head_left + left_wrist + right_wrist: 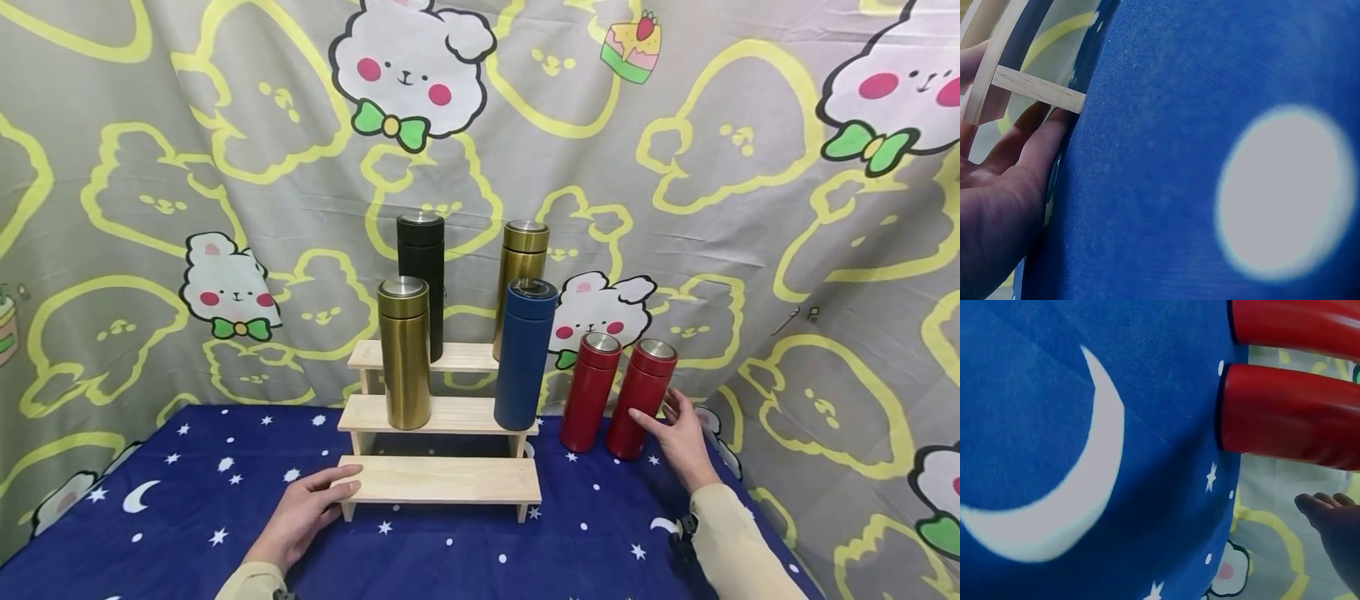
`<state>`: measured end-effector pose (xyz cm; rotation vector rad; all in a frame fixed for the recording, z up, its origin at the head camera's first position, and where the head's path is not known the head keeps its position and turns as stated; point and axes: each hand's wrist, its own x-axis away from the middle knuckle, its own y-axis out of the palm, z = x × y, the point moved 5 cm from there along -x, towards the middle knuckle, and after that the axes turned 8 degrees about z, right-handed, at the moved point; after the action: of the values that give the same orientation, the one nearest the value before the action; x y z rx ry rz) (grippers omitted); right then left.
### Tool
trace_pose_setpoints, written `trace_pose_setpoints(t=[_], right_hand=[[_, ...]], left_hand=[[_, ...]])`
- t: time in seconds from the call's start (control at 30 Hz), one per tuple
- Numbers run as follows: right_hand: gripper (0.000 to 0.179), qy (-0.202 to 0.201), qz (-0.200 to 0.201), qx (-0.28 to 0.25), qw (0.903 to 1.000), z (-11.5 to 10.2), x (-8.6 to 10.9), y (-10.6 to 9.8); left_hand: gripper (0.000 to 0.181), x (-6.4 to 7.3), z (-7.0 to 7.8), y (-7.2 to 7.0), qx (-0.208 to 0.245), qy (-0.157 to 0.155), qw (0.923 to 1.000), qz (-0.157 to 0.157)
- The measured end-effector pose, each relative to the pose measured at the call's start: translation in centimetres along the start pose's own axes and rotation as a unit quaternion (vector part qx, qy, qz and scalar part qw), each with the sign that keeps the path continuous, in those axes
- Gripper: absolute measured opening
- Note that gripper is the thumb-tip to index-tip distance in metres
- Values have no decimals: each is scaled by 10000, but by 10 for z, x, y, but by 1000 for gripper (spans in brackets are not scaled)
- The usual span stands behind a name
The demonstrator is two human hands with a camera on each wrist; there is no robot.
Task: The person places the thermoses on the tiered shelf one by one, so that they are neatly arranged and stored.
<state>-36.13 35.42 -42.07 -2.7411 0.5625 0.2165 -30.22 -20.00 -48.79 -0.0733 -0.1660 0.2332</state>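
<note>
1. Head view: the front edge of the wooden stand's (pixel 442 479) lowest step faces the person; the cloth-covered desk (pixel 420 567) extends before it.
2. Left hand (pixel 303 510): grip narrow, pinching the left end of the lowest step, thumb above the board, fingers below.
3. Right hand (pixel 682 437): grip wide at the right red flask (pixel 641 400), thumb in front. The right wrist view shows a gap between the visible fingers and the flask; thumb contact cannot be told.
4. The right red flask stands upright on the desk, right of the stand; the left red flask (pixel 591 392) stands just beside it, limiting room there.
5. Middle step: front gold flask (pixel 406 358) left, blue flask (pixel 525 358) right. These partly cover the black flask (pixel 422 250) and rear gold flask (pixel 521 258) on the top step.
6. A creased, cartoon-printed curtain (pixel 315 208) bounds the rear.
7. Materials: pale grained wood; cylindrical flasks with shiny lid discs; star-and-moon cloth.
</note>
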Motion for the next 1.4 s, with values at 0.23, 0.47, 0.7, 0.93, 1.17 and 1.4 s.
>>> trace_pose_setpoints(t=[0.23,0.47,0.7,0.93,1.17,1.4], right_hand=[[105,168,-114,-117,9997,6,-3,8],[99,149,-39,-71,9999,8,-4,14],[86,151,43,-96,9998,7,-4,16],[84,248,25,105,9996,6,-3,13],[84,233,-75,157,9996,2,-1,7],[88,224,-269,271,9990,-2,8,2]], left_hand=[[44,1,1,0,14,4,10000,-7],[44,-1,-1,0,-5,-21,10000,0],[44,-1,-1,0,54,-6,10000,-5],[43,0,0,0,50,18,10000,-14],[44,0,1,1,74,58,10000,-28],[43,1,-1,-1,123,-32,9999,51]])
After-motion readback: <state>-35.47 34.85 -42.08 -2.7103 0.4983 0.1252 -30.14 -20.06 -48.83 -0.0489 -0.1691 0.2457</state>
